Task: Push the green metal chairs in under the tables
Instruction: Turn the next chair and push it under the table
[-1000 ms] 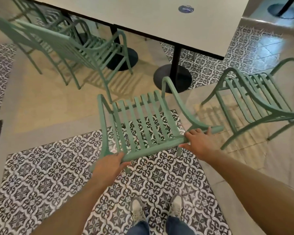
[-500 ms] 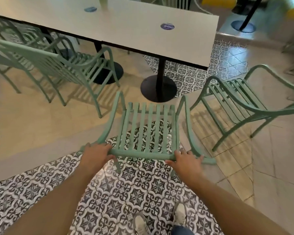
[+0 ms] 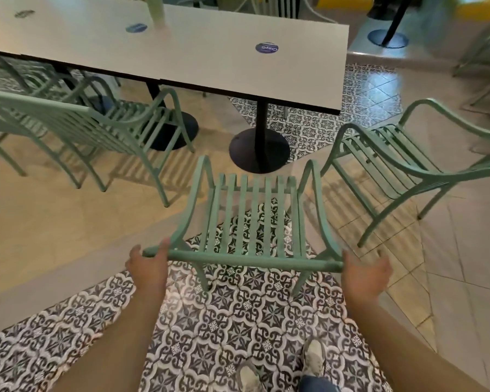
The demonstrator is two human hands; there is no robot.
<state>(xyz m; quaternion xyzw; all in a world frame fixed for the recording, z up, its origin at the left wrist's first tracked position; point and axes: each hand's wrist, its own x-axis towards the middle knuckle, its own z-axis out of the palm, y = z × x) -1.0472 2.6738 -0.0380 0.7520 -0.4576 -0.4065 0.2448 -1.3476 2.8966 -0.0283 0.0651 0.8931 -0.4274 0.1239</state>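
Down at the bottom of the frame, two pale shoes (image 3: 313, 362) stood on the patterned tile floor (image 3: 232, 315), and both bare arms reached forward. The left hand (image 3: 149, 265) sat at the left end of the chair's top rail, thumb up over the bar and fingers (image 3: 133, 256) hooked round its tip: a loose hold, but a hold. The right hand (image 3: 364, 274) was spread at the right end of that rail, fingers (image 3: 381, 264) relaxed and splayed, the palm just against the bar's tip; whether it truly pressed there I could not tell.

Between those hands, dead centre of the frame, stood the green chair (image 3: 255, 219), its slatted seat facing the desk (image 3: 210, 60) ahead, front legs near the black round base (image 3: 259, 151) of the desk's pedestal but not yet under the top.

To the left, a second green chair (image 3: 91, 134) stood angled beside the desk, its front tucked near another dark base. On the right, a third green chair (image 3: 399, 165) stood turned askew, well clear of the desk edge.

Further up, blue round stickers (image 3: 267, 48) lay on the white desk top.
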